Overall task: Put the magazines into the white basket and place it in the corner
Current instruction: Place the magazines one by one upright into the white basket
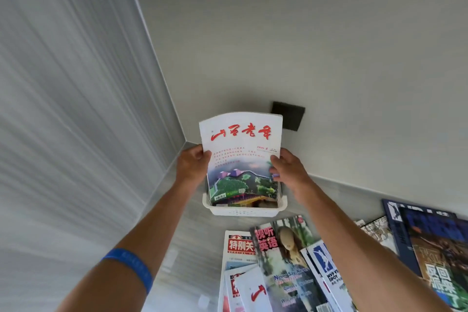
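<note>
A white magazine with red characters point(240, 142) stands upright with its lower end inside the white basket point(243, 211). My left hand point(192, 166) grips its left edge and my right hand point(287, 172) grips its right edge. The basket sits on the grey floor close to the room's corner. Several more magazines point(283, 266) lie fanned out on the floor in front of the basket, between my forearms and to the right. Dark-covered magazines point(435, 243) lie at the far right.
Two walls meet at a corner point(184, 140) just behind and left of the basket. A dark wall socket plate point(287, 115) sits on the right wall above the basket. A blue wristband point(131, 265) is on my left forearm.
</note>
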